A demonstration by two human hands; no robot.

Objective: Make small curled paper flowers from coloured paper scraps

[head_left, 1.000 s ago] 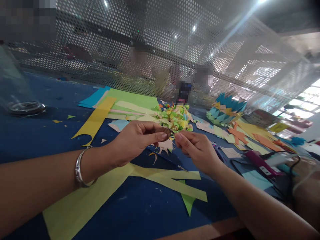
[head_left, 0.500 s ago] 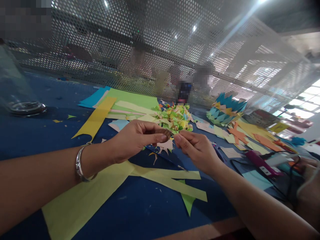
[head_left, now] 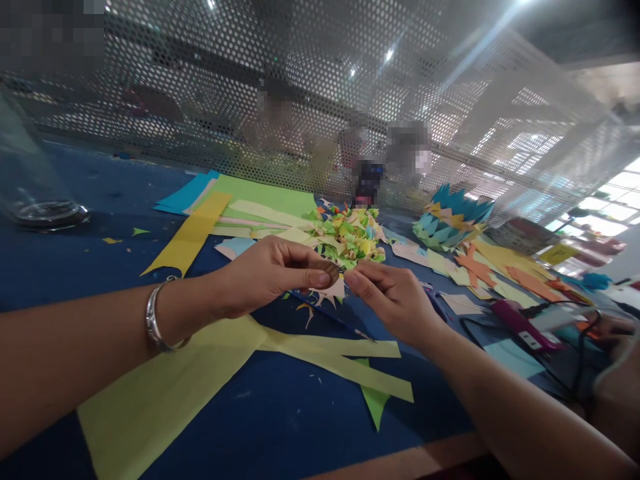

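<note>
Pinched between the thumb and fingers of my left hand point(head_left: 267, 275) is a small brown rounded piece point(head_left: 330, 271) with fine ridges. My right hand point(head_left: 393, 293) is closed in a pinch just to its right. A thin dark sliver point(head_left: 341, 269) bridges the narrow gap between the two hands; what my right fingers hold is mostly hidden. Under the hands lies a slim dark blue stick with a metallic tip point(head_left: 363, 333). Pale yellow-green paper point(head_left: 170, 393), with strips at its right end, spreads below my left wrist.
Behind the hands is a heap of paper scraps point(head_left: 350, 237). A yellow strip point(head_left: 193, 230), a clear jar point(head_left: 45, 193), a blue paper crown point(head_left: 453, 217) and a purple power strip point(head_left: 525, 327) surround the work. A perforated screen point(head_left: 200, 100) closes the back. Another person's hand point(head_left: 617, 367) is at right.
Both hands keep their pinches. My left hand and the brown piece have shifted slightly left, and the brown piece shows a little more of its face. The view has moved marginally.
</note>
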